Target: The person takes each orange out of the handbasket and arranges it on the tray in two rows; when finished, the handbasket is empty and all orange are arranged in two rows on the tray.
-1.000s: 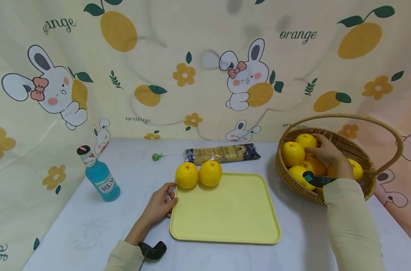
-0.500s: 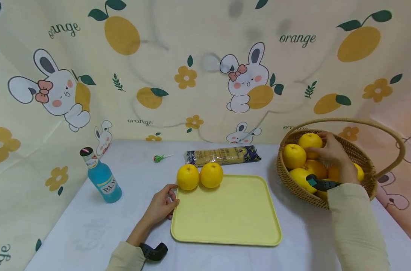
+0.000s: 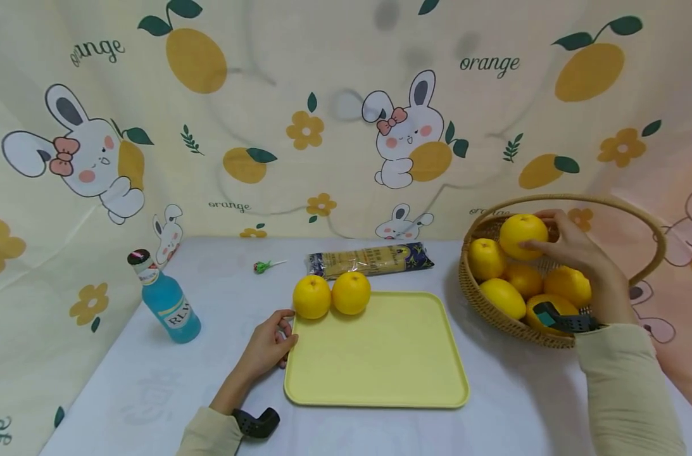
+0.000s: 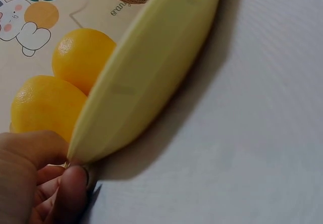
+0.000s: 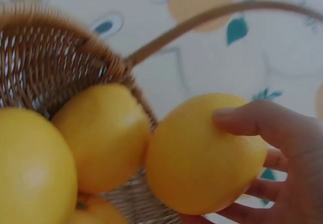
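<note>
In the head view my right hand (image 3: 587, 263) grips a round yellow orange (image 3: 516, 235) at the back of the wicker basket (image 3: 478, 303). The right wrist view has the thumb lying over this orange (image 5: 199, 156) and the fingers curled behind it. Other yellow and orange fruits, among them a lemon (image 3: 502, 299), lie in the basket below. My left hand (image 3: 266, 343) pinches the left edge of the pale yellow tray (image 3: 377, 361) between thumb and fingers. Two more yellow oranges (image 3: 351, 293) sit side by side at the tray's back left corner.
Behind the tray lies a long plastic packet (image 3: 368, 260), with a green-wrapped lollipop (image 3: 261, 267) to its left. A blue bottle (image 3: 171, 308) stands on the left of the white table. The basket's tall handle (image 3: 608, 201) arches above the right hand.
My right hand has taken the orange and lifted it slightly from the pile, uncovering more fruit below. The left hand stays at the tray's edge.
</note>
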Tool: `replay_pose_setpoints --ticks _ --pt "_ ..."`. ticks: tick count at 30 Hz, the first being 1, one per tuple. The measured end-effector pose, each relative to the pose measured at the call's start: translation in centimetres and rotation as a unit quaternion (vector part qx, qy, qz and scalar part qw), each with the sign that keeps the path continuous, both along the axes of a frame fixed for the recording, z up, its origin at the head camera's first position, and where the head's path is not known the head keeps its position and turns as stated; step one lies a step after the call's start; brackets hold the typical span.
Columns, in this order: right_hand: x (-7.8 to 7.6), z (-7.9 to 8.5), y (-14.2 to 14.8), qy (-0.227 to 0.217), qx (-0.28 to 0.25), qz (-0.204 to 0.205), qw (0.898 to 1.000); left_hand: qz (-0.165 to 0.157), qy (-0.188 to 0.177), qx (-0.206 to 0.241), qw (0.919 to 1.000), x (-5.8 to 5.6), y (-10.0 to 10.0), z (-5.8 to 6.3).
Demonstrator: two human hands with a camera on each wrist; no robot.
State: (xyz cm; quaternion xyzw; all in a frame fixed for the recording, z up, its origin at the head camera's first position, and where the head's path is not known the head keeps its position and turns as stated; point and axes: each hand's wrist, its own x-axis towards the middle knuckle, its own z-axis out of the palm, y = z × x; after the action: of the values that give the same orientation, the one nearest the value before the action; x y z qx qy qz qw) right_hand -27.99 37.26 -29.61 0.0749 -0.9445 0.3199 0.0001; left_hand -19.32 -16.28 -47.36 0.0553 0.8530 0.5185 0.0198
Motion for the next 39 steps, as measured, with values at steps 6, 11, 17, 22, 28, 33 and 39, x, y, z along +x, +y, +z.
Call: replay_pose_setpoints --ticks 6,11,17,22,28,33,39 --pt "2.1 1.1 -1.2 0.036 0.03 0.046 0.998 0.005 -0.004 0.001 1.0 0.0 0.0 0.0" --pt "3.6 1.2 -3.0 0.078 0.003 0.083 0.993 0.006 -0.001 -0.001 1.0 -0.1 -0.1 -0.1" --pt "4.8 1.0 -6.0 0.116 -0.051 0.137 0.982 0.006 -0.003 -0.002 1.0 0.0 0.0 0.2" --pt "5.0 -0.1 -8.6 0.125 -0.084 0.17 0.974 0.007 -0.006 0.0 1.0 0.1 0.0 0.2" --pt "4.6 -2.2 -11.4 0.104 -0.119 0.206 0.966 0.006 -0.009 0.004 0.9999 0.1 0.0 0.1" --pt "3.9 -4.0 -13.6 0.075 -0.15 0.216 0.962 0.006 -0.01 0.007 0.9999 0.1 0.0 0.3" --pt "3.2 -6.2 -15.8 0.025 -0.193 0.228 0.954 0.005 -0.008 0.006 0.9999 0.1 0.0 0.3"
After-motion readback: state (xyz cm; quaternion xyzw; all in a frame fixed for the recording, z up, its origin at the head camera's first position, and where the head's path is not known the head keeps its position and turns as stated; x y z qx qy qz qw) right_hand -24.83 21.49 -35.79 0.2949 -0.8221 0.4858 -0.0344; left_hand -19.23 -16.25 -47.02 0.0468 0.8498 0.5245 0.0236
